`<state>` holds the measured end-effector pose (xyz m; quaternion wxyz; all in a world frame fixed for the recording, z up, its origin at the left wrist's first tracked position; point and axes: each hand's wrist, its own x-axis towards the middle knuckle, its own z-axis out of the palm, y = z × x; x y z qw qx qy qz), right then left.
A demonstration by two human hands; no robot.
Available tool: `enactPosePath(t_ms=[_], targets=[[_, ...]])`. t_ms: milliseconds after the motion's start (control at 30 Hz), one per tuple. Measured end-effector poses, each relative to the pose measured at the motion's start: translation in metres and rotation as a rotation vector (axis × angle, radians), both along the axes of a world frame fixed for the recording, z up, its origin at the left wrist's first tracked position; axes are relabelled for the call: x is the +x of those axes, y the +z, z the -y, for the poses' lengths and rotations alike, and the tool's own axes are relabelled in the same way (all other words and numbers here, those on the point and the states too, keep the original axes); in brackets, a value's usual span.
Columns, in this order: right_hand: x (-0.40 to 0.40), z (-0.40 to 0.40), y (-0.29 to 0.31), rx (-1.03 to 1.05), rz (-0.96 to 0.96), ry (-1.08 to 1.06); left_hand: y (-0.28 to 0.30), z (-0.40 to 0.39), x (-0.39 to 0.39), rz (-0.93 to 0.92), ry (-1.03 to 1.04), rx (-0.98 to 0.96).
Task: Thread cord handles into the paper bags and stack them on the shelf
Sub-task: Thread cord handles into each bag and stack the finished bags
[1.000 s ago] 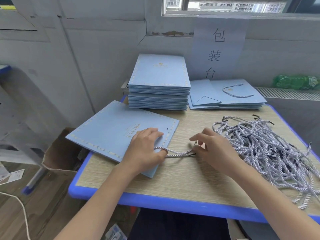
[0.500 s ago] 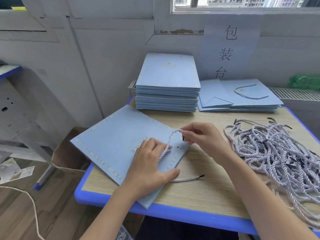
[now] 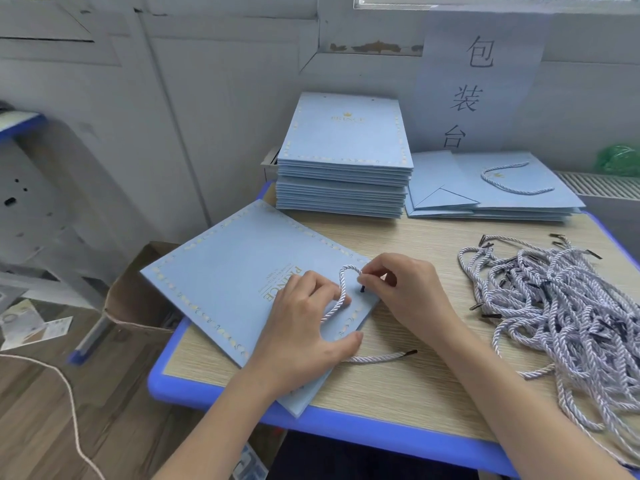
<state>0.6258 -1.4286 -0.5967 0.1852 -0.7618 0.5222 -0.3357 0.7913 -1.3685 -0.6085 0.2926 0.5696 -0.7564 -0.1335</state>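
A flat light-blue paper bag [image 3: 225, 271] printed "PRINCE" lies at an angle on the table's front left, one corner over the edge. My left hand [image 3: 304, 334] presses flat on the bag's near end. A white twisted cord [image 3: 341, 289] arches up between my hands and runs under the left palm. Its other black-tipped end [image 3: 410, 352] lies loose on the table. My right hand [image 3: 412, 292] pinches the cord just behind its black tip, which points down at a hole near the bag's top edge.
A tall stack of flat blue bags [image 3: 346, 143] stands at the back, with a lower stack of bags with handles [image 3: 519, 195] to its right. A tangled pile of cords [image 3: 561, 306] covers the table's right side. An open cardboard box [image 3: 138, 292] sits on the floor at the left.
My right hand lifted the cord end from the table up onto the bag and lowered its tip to the hole. My left hand slid down the bag and now presses flat.
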Motion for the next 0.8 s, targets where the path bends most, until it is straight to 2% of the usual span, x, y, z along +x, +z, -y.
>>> enactPosePath(t_ms=[400, 533, 600, 700, 800], targets=[[0.0, 0.002, -0.002, 0.01, -0.02, 0.07, 0.003, -0.003, 0.0, -0.1, 0.02, 0.011], [-0.006, -0.002, 0.007, 0.149, 0.056, 0.136, 0.007, -0.005, 0.001, -0.199, 0.065, 0.018], [-0.009, -0.003, 0.011, 0.128, 0.092, 0.085, 0.01, -0.007, 0.0, -0.267, 0.095, 0.009], [-0.014, -0.007, 0.014, -0.028, 0.171, -0.067, 0.014, -0.007, 0.002, -0.459, 0.152, 0.062], [-0.016, -0.012, 0.014, -0.091, 0.183, -0.055, 0.015, -0.004, 0.005, -0.626, 0.203, 0.108]])
